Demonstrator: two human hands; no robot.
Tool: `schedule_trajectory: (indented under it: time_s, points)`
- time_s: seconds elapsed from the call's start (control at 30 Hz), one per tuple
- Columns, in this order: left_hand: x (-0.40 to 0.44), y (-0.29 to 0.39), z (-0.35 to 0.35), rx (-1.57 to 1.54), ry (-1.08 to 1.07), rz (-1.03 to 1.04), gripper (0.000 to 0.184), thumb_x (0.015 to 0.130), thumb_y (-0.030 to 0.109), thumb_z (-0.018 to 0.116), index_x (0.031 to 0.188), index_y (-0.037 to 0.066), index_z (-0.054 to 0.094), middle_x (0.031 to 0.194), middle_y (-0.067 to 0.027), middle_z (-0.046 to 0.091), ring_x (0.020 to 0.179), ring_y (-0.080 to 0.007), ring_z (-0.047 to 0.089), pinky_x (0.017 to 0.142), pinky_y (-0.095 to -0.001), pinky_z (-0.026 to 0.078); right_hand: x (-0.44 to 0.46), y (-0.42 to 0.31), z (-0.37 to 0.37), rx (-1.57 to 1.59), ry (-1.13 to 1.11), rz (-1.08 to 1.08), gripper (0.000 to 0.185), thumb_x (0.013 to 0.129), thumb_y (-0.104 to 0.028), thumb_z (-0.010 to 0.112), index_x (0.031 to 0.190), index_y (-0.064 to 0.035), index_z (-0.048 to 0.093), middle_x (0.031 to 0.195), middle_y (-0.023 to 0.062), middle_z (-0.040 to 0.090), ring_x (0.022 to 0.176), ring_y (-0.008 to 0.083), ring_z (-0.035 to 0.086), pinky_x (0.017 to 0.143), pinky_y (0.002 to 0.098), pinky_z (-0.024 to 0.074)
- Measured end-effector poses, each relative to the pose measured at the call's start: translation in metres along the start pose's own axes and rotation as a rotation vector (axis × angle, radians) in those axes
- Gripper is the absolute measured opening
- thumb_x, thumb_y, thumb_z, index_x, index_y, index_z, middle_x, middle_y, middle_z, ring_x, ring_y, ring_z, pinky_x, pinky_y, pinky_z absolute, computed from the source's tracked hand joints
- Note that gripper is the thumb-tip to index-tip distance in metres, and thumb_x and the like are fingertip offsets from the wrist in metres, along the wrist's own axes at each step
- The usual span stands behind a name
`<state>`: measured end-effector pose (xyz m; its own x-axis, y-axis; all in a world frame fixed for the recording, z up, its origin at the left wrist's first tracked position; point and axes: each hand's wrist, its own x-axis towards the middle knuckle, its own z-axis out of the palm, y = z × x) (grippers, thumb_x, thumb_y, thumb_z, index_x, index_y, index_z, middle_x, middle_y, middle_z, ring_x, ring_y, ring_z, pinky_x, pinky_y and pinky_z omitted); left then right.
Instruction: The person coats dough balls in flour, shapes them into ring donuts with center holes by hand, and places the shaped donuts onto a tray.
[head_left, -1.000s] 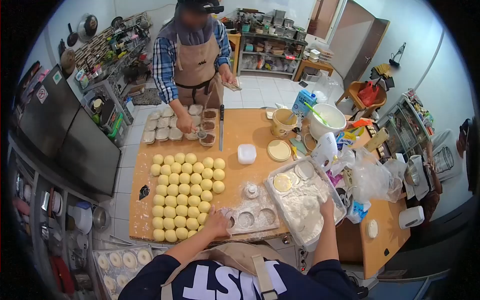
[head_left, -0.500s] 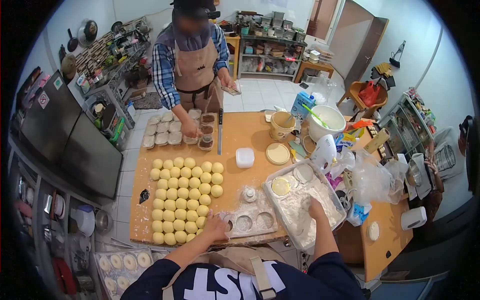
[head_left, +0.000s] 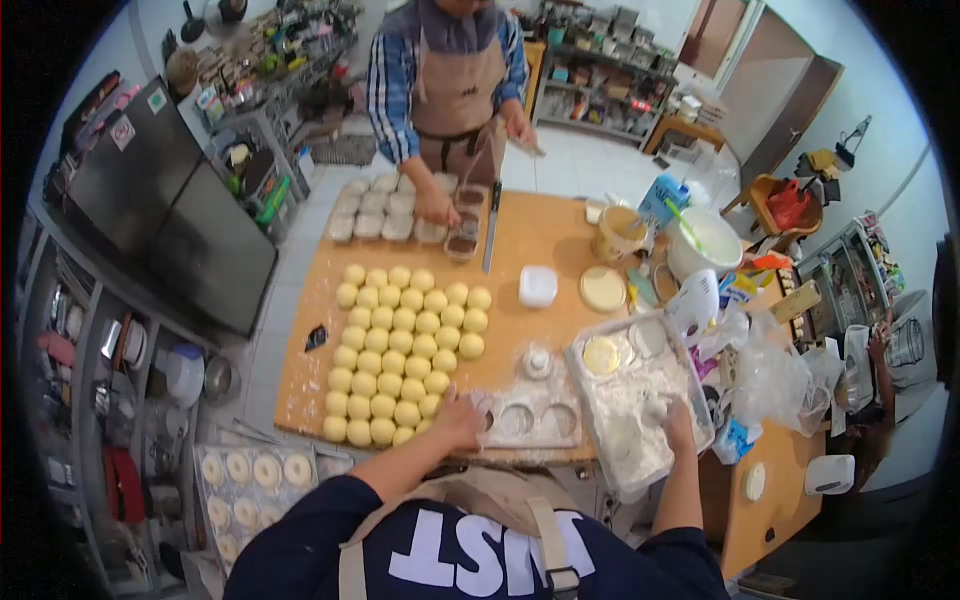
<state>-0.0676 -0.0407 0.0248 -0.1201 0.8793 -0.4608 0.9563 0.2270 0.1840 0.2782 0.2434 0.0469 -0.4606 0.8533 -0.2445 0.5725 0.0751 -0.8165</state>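
My left hand rests on the left end of a floured mould with round hollows, its fingers closed round that end. Beside it lie rows of yellow dough balls. Over on the right, my right hand is down in the flour of a white tray; its fingertips are partly hidden, and what they hold, if anything, cannot be made out. Round discs lie at the tray's far end. A small floured white object stands behind the mould.
Across the table a co-worker reaches over small filled containers, near a long knife. A white tub, a bucket, a bowl, a mixer and plastic bags stand beyond and right.
The view has shifted, so the table sits further right and higher in the picture. My right hand has moved within the flour; my left hand stays at the mould.
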Motion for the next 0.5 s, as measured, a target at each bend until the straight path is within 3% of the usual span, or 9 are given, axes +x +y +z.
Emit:
schedule_trajectory:
  time_s: [0.03, 0.1, 0.17, 0.23, 0.3, 0.4, 0.5]
  points:
    - [0.000, 0.001, -0.002, 0.006, -0.011, 0.006, 0.100, 0.061, 0.046, 0.078, 0.141, 0.008, 0.032, 0.141, -0.0121, 0.039, 0.133, -0.0281, 0.035, 0.112, -0.0564, 0.012, -0.006, -0.027, 0.015, 0.373, 0.009, 0.126, 0.036, 0.078, -0.003, 0.059, 0.114, -0.0014, 0.055, 0.113, 0.0137, 0.056, 0.093, 0.0219, 0.059, 0.077, 0.0341, 0.0504]
    - [-0.005, 0.005, -0.012, 0.034, -0.051, -0.027, 0.099, 0.061, 0.046, 0.078, 0.141, 0.008, 0.033, 0.140, -0.0119, 0.041, 0.133, -0.0284, 0.035, 0.112, -0.0564, 0.012, -0.001, -0.041, 0.046, 0.798, -0.144, 0.041, 0.043, 0.079, 0.002, 0.057, 0.122, -0.0039, 0.050, 0.112, 0.0105, 0.055, 0.090, 0.0178, 0.058, 0.071, 0.0296, 0.0500]
    - [-0.002, 0.003, -0.009, -0.002, -0.104, -0.023, 0.099, 0.062, 0.046, 0.077, 0.141, 0.008, 0.032, 0.139, -0.0117, 0.042, 0.132, -0.0284, 0.035, 0.112, -0.0568, 0.011, 0.003, -0.050, 0.091, 0.847, -0.319, 0.071, 0.043, 0.080, -0.002, 0.056, 0.122, -0.0033, 0.050, 0.109, 0.0097, 0.057, 0.089, 0.0168, 0.059, 0.070, 0.0299, 0.0504]
    - [-0.002, 0.001, -0.005, -0.011, -0.054, -0.009, 0.098, 0.062, 0.044, 0.078, 0.141, 0.008, 0.032, 0.139, -0.0119, 0.043, 0.132, -0.0284, 0.036, 0.112, -0.0570, 0.011, 0.004, -0.060, 0.139, 0.498, -0.499, 0.067, 0.040, 0.078, -0.005, 0.060, 0.118, -0.0038, 0.054, 0.100, 0.0090, 0.060, 0.087, 0.0161, 0.059, 0.071, 0.0297, 0.0514]
    - [-0.004, -0.001, 0.004, -0.017, 0.088, 0.012, 0.098, 0.061, 0.042, 0.078, 0.140, 0.008, 0.033, 0.138, -0.0123, 0.043, 0.131, -0.0284, 0.037, 0.112, -0.0569, 0.011, -0.005, -0.093, 0.173, -0.131, -0.616, 0.055, 0.035, 0.075, -0.007, 0.063, 0.109, -0.0043, 0.059, 0.092, 0.0091, 0.065, 0.085, 0.0203, 0.063, 0.075, 0.0311, 0.0510]
    - [-0.007, -0.003, 0.003, -0.116, 0.141, 0.030, 0.098, 0.059, 0.039, 0.080, 0.140, 0.008, 0.034, 0.136, -0.0136, 0.044, 0.131, -0.0284, 0.038, 0.112, -0.0567, 0.013, -0.009, -0.080, 0.221, -0.428, -0.555, -0.399, 0.033, 0.073, -0.009, 0.067, 0.106, -0.0045, 0.061, 0.094, 0.0125, 0.068, 0.086, 0.0213, 0.065, 0.073, 0.0332, 0.0516]
    - [-0.005, -0.002, -0.005, -0.107, 0.040, -0.001, 0.098, 0.058, 0.037, 0.080, 0.139, 0.008, 0.034, 0.136, -0.0137, 0.045, 0.130, -0.0283, 0.039, 0.112, -0.0564, 0.014, 0.004, -0.092, 0.222, -0.368, -0.685, -0.294, 0.035, 0.073, -0.009, 0.068, 0.107, -0.0047, 0.061, 0.098, 0.0158, 0.067, 0.089, 0.0252, 0.065, 0.075, 0.0346, 0.0512]
